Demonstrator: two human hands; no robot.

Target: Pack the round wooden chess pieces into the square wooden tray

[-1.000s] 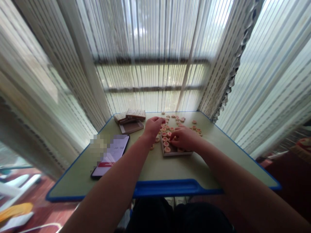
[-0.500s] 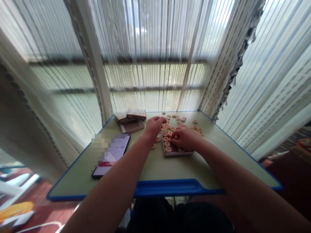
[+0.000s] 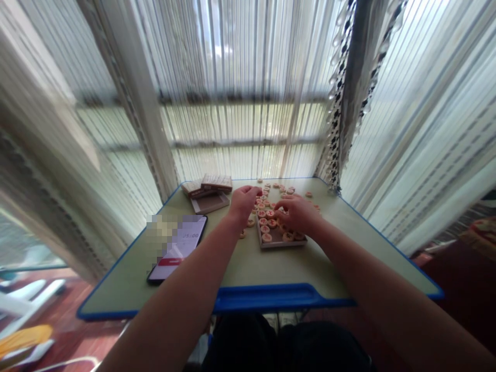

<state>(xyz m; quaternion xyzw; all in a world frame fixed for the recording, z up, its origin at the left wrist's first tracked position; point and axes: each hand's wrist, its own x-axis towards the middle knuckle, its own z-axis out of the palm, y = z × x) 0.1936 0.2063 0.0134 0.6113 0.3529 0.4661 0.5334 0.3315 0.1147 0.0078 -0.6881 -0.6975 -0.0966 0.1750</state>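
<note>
A shallow open box [image 3: 282, 246] lies near the middle of the table, partly filled with round wooden xiangqi pieces [image 3: 266, 237] marked in red. Over its right half hovers my right hand [image 3: 299, 212], thumb and forefinger apart, hiding some of the pieces below. My left hand [image 3: 244, 201] is beyond the box's left corner, with fingers pinched together beside loose xiangqi pieces [image 3: 262, 202]. Whatever lies between those fingertips is too small to make out.
A phone [image 3: 180, 248] with a lit screen lies on the left of the blue-edged table [image 3: 372, 258]. Behind it are stacked flat boxes [image 3: 217, 182] and an open tray [image 3: 211, 203]. More pieces [image 3: 290, 190] are scattered towards the back. Sheer curtains [image 3: 240, 124] hang beyond.
My right hand has lifted slightly from the box and its fingers have parted, and a piece now shows in the second column. My left hand stays about where it was.
</note>
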